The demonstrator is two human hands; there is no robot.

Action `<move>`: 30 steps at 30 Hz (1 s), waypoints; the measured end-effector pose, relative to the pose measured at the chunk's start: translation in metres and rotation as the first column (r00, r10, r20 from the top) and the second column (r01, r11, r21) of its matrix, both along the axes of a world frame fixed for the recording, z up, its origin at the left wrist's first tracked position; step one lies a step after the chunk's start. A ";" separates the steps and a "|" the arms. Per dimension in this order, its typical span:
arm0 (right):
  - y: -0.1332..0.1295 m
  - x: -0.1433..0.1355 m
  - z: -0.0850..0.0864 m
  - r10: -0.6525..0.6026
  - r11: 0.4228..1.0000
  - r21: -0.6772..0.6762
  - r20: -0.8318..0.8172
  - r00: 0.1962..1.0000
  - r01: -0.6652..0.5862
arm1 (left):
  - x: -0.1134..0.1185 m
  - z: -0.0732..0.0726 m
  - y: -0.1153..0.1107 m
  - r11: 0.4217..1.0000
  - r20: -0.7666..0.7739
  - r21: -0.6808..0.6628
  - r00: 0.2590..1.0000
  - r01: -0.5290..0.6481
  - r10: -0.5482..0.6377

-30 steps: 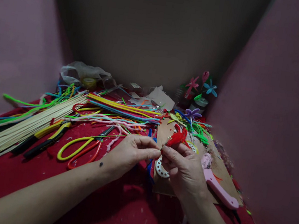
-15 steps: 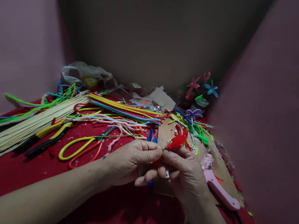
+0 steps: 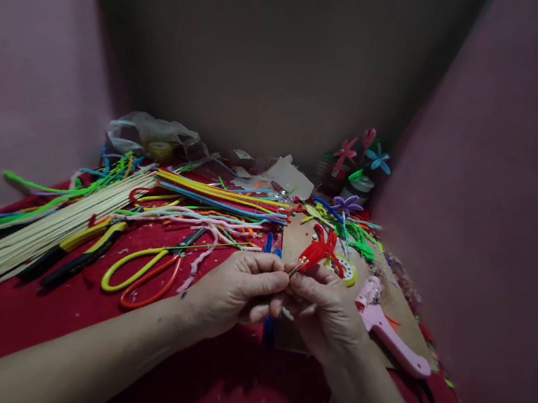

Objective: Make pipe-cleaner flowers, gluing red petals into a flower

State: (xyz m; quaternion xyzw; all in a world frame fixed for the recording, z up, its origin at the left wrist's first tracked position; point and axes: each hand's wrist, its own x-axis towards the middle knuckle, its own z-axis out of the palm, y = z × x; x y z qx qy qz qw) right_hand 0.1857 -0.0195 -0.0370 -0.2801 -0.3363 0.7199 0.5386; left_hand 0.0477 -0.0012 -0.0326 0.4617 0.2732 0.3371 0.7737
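In front of me a red pipe-cleaner flower points up and away, its base and a thin stem between my fingertips. My left hand pinches the stem with thumb and forefinger. Close against it, my right hand is closed on the same flower just below its red loops. Small pale tips show at the base of the red part; the rest of the stem is hidden by my fingers. A blue pipe-cleaner piece shows under the hands. Behind the flower lies a yellow-rimmed white disc.
Scissors and pliers lie at left beside pale sticks. Coloured pipe cleaners are stacked behind. A pink glue gun rests on the brown board at right. Finished flowers stand at the back.
My fingers have shifted slightly on the stem, and the red flower has turned a little. The fingers under the flower have curled in closer. The whole view has moved slightly.
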 end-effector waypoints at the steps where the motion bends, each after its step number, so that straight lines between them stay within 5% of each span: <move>1: -0.001 -0.001 0.000 -0.007 1.000 0.003 -0.008 1.000 0.007 | 0.000 0.000 0.000 1.000 0.000 0.011 1.000 -0.007 0.007; 7: -0.004 0.009 -0.002 -0.138 0.988 -0.053 0.121 0.983 0.145 | -0.006 0.000 0.006 0.994 0.053 0.053 0.994 -0.097 0.094; 10: 0.000 0.031 0.005 -0.335 0.941 0.070 0.342 0.878 0.332 | -0.008 0.003 0.010 0.985 0.045 0.077 0.987 -0.157 0.153; 13: 0.010 0.060 0.019 -0.561 0.825 0.316 0.552 0.617 0.468 | -0.008 0.005 0.010 0.980 0.033 0.093 0.985 -0.174 0.172; 15: 0.019 0.075 0.027 -0.616 0.777 0.454 0.689 0.382 0.435 | -0.007 0.005 0.010 0.979 0.032 0.104 0.984 -0.175 0.173; 21: 0.058 0.081 0.029 -0.401 0.905 0.422 0.888 -0.226 0.052 | -0.004 0.004 0.008 0.979 0.010 0.105 0.985 -0.175 0.175; 26: 0.099 0.064 0.013 -0.333 0.923 0.372 0.899 -0.284 0.095 | -0.005 0.001 0.008 0.981 -0.019 0.085 0.984 -0.173 0.175; 30: 0.118 0.062 0.005 -0.322 0.911 0.369 0.915 -0.242 0.185 | -0.006 0.000 0.011 0.981 -0.003 0.085 0.985 -0.173 0.173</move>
